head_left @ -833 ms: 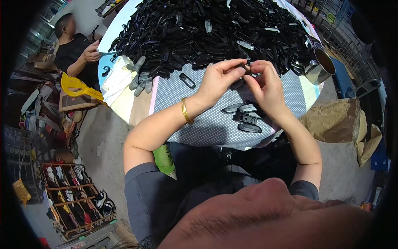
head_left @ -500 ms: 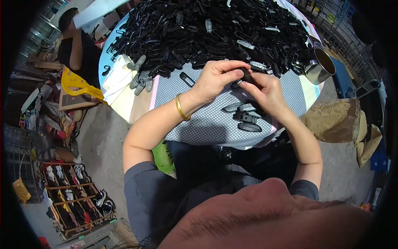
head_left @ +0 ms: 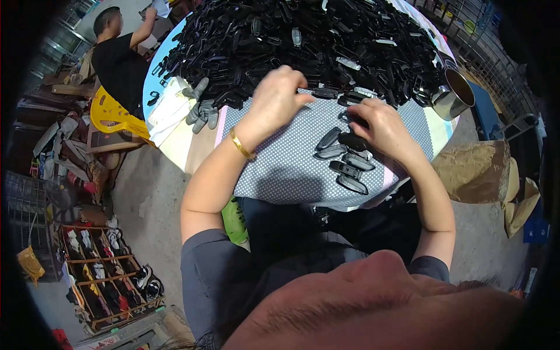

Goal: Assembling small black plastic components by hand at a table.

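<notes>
My left hand [head_left: 277,100] is at the near edge of a large pile of black plastic parts [head_left: 251,52], thumb and fingers apart, nothing visible between them. My right hand [head_left: 383,127] is bent over the cloth, its fingertips closed around a small dark plastic part [head_left: 344,117], mostly hidden by the fingers. Below that hand lies a small cluster of long oval black parts [head_left: 352,184], some with grey, glossy faces. The dotted grey cloth [head_left: 280,169] lies under both hands.
A metal cup [head_left: 449,96] lies tilted at the table's right edge. Grey-fingered gloves [head_left: 202,111] and a white cloth [head_left: 169,111] lie to the left. Another person [head_left: 116,58] sits beyond on a yellow chair [head_left: 111,114]. Brown paper sacking [head_left: 472,169] stands on the right.
My hands have come apart; the left moved up and left to the pile, the right moved slightly right and down. Another black part now shows in the cluster. The other person has shifted position.
</notes>
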`<state>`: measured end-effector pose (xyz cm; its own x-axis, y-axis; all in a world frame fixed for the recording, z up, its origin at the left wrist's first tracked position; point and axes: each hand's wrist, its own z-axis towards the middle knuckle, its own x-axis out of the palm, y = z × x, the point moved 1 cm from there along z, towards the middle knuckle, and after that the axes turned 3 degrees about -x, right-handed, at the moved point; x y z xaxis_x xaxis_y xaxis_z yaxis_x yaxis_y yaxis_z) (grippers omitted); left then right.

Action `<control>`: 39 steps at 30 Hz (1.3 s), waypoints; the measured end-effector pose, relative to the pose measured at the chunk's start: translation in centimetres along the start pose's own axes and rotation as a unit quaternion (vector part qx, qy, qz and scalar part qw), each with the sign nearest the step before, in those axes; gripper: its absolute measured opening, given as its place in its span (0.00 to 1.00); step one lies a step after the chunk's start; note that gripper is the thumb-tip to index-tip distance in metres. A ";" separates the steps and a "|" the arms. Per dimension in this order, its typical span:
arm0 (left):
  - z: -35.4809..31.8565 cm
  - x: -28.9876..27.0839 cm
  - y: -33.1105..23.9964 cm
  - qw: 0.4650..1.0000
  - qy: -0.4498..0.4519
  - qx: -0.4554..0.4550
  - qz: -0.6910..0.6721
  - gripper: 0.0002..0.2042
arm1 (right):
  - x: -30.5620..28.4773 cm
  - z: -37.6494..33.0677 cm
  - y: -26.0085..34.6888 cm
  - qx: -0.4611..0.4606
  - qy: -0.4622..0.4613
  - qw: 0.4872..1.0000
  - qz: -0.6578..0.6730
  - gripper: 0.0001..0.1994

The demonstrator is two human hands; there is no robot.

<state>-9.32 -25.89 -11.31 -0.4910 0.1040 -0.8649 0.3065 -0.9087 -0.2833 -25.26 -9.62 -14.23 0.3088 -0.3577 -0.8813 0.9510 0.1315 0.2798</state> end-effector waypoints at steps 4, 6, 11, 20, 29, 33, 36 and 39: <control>0.1 1.0 2.6 0.991 0.005 -0.038 0.128 0.15 | 0.3 -0.2 -0.6 0.013 -0.067 0.997 0.039 0.14; 0.3 2.1 2.5 0.993 0.056 -0.046 0.090 0.15 | 0.1 -0.3 -0.7 0.020 -0.074 0.995 0.066 0.15; 0.1 2.6 -0.5 0.988 0.067 0.004 -0.139 0.11 | 0.0 -0.1 -0.3 0.072 -0.109 0.968 0.215 0.12; -0.3 3.9 -2.7 0.701 0.097 -0.143 -0.692 0.17 | 0.2 0.1 1.4 0.050 -0.193 0.954 0.223 0.09; -0.3 5.0 -1.8 0.594 0.099 -0.201 -0.773 0.16 | 0.0 0.3 2.2 -0.012 -0.260 0.953 0.155 0.06; -0.8 4.8 -2.9 0.675 0.090 -0.130 -0.721 0.15 | 0.7 0.2 0.9 0.113 -0.256 0.916 0.286 0.09; -0.9 4.5 -3.3 0.696 0.079 -0.132 -0.701 0.17 | 0.6 0.1 1.0 0.097 -0.242 0.931 0.255 0.09; -0.9 4.4 -3.3 0.713 0.071 -0.128 -0.685 0.17 | 1.0 0.1 0.9 0.103 -0.241 0.919 0.293 0.08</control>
<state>-11.74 -22.07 -14.57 -0.3901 0.8806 0.2691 -0.2352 0.1873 -0.9537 -24.11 -9.89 -14.79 0.6930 -0.6565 -0.2978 0.5858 0.2721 0.7634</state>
